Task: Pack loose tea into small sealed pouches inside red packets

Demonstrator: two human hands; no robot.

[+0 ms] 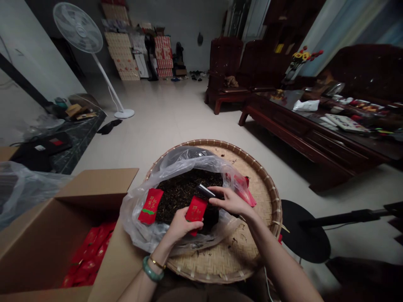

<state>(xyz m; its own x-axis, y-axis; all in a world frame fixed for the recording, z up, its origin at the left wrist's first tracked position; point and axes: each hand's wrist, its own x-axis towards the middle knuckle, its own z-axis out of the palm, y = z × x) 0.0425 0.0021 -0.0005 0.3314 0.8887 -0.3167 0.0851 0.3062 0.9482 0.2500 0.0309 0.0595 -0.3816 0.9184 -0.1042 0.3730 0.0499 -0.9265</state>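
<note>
Pinched in my left hand (pixel 185 224) is a red tea packet (pixel 195 209) with gold lettering, held upright over the tea. My right hand (pixel 227 202) grips a small black handheld device (pixel 206 191) with a white strip, close to the packet's top edge; I cannot tell if they touch. Below both hands, dark loose tea leaves (pixel 179 188) fill an open clear plastic bag (pixel 135 214). A stack of red packets (pixel 150 206) with a green band lies on the bag's left side. More red packets (pixel 248 193) sit at the right, partly behind the plastic.
The bag rests on a round woven bamboo tray (pixel 275 188). At the left, an open cardboard box (pixel 97 182) contains several filled red packets (pixel 91 251). A black round stand base (pixel 304 235) is right of the tray. Farther off are a white fan (pixel 78 29) and a wooden table (pixel 292 134).
</note>
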